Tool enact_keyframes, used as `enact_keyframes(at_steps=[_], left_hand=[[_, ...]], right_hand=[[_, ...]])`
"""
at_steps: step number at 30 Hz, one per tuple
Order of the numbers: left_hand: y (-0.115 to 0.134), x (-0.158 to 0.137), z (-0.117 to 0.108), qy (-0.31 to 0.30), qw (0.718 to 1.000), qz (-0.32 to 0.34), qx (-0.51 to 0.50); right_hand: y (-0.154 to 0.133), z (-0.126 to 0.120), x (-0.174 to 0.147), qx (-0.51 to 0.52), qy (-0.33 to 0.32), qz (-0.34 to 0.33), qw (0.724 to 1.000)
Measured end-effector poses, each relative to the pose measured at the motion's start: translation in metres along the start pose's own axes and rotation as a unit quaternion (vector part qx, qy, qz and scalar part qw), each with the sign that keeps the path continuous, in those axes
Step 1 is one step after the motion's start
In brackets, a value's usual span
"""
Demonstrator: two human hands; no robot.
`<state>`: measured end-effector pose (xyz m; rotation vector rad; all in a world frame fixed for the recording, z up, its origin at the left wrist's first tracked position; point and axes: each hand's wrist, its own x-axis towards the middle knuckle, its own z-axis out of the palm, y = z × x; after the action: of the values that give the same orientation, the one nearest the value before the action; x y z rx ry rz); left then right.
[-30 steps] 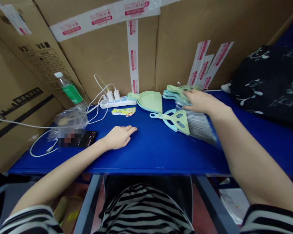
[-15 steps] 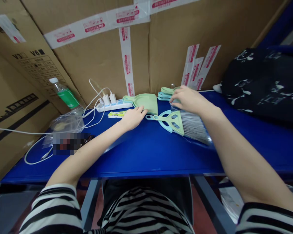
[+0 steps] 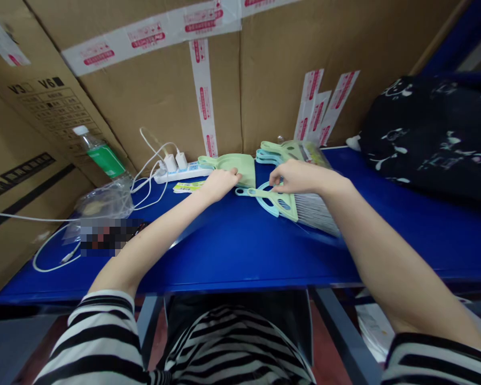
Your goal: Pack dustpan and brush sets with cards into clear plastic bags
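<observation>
A pale green dustpan lies at the back of the blue table, with a light blue edge showing under its handle. My left hand is at its front edge with curled fingers; whether they hold anything is hidden. A green hand brush with grey bristles lies on top of a light blue brush, handles pointing left. My right hand hovers over the brushes, its bent fingers apart and close to the heads. Behind it lie more green and blue handles, beside a clear plastic wrapping.
Cardboard boxes stand along the back. To the left are a power strip with plugs and white cables, a plastic bottle, a clear bag and a blurred dark item. A black patterned bag sits at the right.
My right hand has moved from the rear handles and wrapping forward to the brush heads. The left hand's fingers have curled up at the dustpan's edge. The view has shifted slightly.
</observation>
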<state>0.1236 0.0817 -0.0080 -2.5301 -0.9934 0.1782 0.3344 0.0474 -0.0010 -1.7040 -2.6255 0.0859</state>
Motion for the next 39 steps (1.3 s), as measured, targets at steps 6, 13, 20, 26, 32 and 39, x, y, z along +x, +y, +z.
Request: enact_keyframes(at_steps=[6, 13, 20, 26, 32, 39], left_hand=[[-0.004, -0.003, 0.0, 0.024, 1.0, 0.001, -0.001], [-0.009, -0.039, -0.007, 0.059, 0.998, 0.006, 0.032], [-0.004, -0.101, -0.003, 0.051, 0.997, 0.009, 0.066], [-0.006, -0.132, 0.014, 0.086, 0.992, 0.043, 0.081], [0.006, -0.141, 0.003, 0.018, 0.994, 0.079, 0.076], [0.019, -0.143, -0.001, -0.02, 0.986, 0.168, 0.005]], right_hand=[[-0.004, 0.002, 0.002, 0.033, -0.024, -0.009, 0.999], [-0.012, 0.003, 0.002, 0.024, -0.034, -0.02, 0.999], [-0.017, 0.007, 0.004, -0.017, -0.005, -0.023, 1.0], [-0.03, 0.005, 0.003, -0.062, -0.011, -0.021, 0.998], [-0.045, 0.005, 0.002, -0.096, 0.003, -0.055, 0.994], [-0.078, 0.011, -0.002, -0.126, 0.02, -0.109, 0.986]])
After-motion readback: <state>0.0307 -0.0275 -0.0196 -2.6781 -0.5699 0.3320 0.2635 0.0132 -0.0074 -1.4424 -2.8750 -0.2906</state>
